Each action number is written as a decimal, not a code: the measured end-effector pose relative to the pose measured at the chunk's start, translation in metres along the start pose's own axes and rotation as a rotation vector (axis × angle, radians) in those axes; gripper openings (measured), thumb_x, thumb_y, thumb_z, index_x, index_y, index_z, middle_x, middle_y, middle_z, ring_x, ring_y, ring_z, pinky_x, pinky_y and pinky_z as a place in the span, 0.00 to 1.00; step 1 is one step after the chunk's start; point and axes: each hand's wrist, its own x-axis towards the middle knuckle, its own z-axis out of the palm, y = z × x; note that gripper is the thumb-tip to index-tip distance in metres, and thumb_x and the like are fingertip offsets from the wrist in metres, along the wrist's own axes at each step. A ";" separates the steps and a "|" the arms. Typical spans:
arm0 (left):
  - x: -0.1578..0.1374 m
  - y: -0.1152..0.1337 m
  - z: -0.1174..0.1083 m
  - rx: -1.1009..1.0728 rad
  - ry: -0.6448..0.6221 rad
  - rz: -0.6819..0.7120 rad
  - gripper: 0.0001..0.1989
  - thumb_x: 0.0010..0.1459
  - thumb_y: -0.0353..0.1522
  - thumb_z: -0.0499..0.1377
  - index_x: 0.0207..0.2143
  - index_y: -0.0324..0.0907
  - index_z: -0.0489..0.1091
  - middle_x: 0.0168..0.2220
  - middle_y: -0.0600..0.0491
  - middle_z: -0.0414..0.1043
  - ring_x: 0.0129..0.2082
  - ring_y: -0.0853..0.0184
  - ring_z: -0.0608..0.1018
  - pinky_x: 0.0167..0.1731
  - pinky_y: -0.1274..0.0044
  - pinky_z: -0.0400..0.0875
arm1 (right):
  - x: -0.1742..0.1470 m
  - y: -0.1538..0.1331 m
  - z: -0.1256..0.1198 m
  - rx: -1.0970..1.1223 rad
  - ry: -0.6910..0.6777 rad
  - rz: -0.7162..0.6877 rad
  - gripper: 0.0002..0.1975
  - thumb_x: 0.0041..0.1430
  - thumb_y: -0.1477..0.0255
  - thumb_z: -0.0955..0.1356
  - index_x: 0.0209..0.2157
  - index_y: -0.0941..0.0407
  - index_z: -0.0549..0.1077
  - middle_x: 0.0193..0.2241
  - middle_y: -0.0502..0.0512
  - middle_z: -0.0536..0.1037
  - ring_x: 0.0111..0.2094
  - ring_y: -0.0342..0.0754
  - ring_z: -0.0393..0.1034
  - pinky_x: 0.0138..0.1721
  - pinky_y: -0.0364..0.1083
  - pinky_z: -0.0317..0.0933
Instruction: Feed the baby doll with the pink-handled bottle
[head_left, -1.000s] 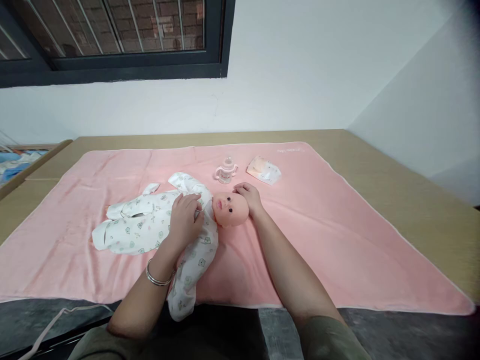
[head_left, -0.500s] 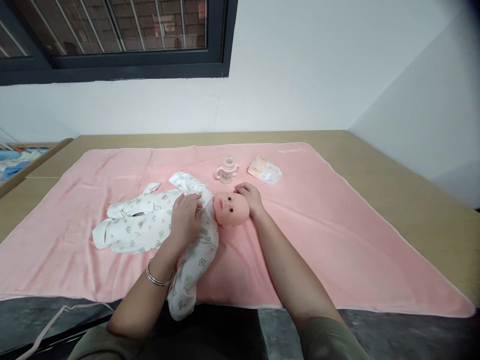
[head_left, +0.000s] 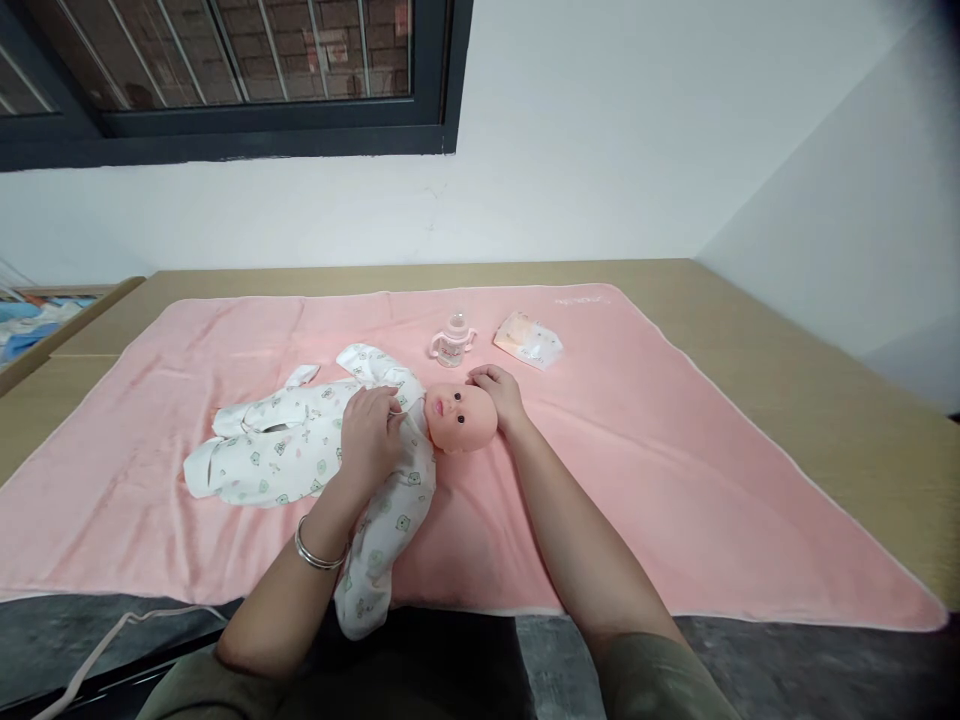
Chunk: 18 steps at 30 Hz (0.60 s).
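Observation:
A baby doll (head_left: 459,418) lies on its back on a pink blanket (head_left: 637,490), its head to the right. It wears a white printed romper (head_left: 292,450), with one sleeve hanging over the blanket's front edge. My left hand (head_left: 370,435) rests on the doll's chest, fingers stretched out over the cloth. Beside the top of the doll's head is my right hand (head_left: 501,393), fingers loosely bent on the blanket and holding nothing that I can see. Just beyond the head stands a small baby bottle (head_left: 451,342) with pink handles.
Right of the bottle lies a clear packet (head_left: 529,340) with something pale inside. The blanket covers much of a wooden table (head_left: 787,400) against a white wall. A dark-framed window (head_left: 285,130) is above left. A pale cable (head_left: 97,650) runs at the lower left.

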 end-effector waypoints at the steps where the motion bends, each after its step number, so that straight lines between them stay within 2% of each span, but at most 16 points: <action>1: 0.000 0.000 0.000 -0.003 0.015 0.008 0.05 0.65 0.24 0.58 0.37 0.41 0.66 0.47 0.50 0.79 0.49 0.57 0.80 0.56 0.59 0.69 | 0.000 0.000 0.000 0.003 0.000 0.000 0.24 0.40 0.57 0.66 0.37 0.57 0.76 0.35 0.55 0.79 0.38 0.50 0.70 0.41 0.48 0.62; 5: 0.000 0.000 -0.001 -0.014 0.063 0.029 0.04 0.65 0.25 0.61 0.38 0.41 0.69 0.46 0.51 0.79 0.47 0.58 0.80 0.55 0.60 0.70 | 0.000 -0.002 0.000 0.006 0.005 0.008 0.25 0.40 0.56 0.66 0.37 0.58 0.76 0.35 0.55 0.78 0.38 0.50 0.70 0.41 0.48 0.62; 11: -0.001 0.000 -0.001 0.002 0.074 0.053 0.04 0.64 0.25 0.62 0.38 0.41 0.70 0.46 0.51 0.79 0.47 0.58 0.80 0.54 0.60 0.70 | -0.003 -0.004 0.002 0.008 0.004 0.020 0.25 0.39 0.56 0.66 0.36 0.58 0.76 0.34 0.55 0.78 0.37 0.50 0.70 0.40 0.48 0.62; 14: 0.000 -0.001 -0.001 0.008 0.073 0.064 0.03 0.65 0.25 0.61 0.39 0.41 0.70 0.46 0.51 0.79 0.47 0.58 0.80 0.55 0.60 0.70 | -0.003 -0.004 0.001 0.060 0.006 -0.012 0.26 0.41 0.56 0.67 0.39 0.58 0.75 0.35 0.55 0.78 0.36 0.49 0.71 0.40 0.47 0.64; 16: 0.000 -0.002 0.000 0.011 0.055 0.069 0.03 0.66 0.25 0.59 0.39 0.41 0.70 0.47 0.51 0.79 0.48 0.58 0.80 0.56 0.60 0.69 | 0.001 -0.009 0.000 0.119 0.081 -0.069 0.27 0.43 0.57 0.66 0.44 0.58 0.73 0.38 0.55 0.78 0.35 0.49 0.72 0.40 0.49 0.66; 18: 0.000 -0.004 0.002 0.022 0.042 0.077 0.04 0.68 0.25 0.56 0.40 0.41 0.70 0.47 0.51 0.78 0.49 0.58 0.79 0.57 0.60 0.68 | 0.012 -0.019 -0.003 0.086 0.228 -0.188 0.28 0.45 0.58 0.65 0.47 0.57 0.73 0.42 0.57 0.78 0.39 0.51 0.74 0.44 0.51 0.69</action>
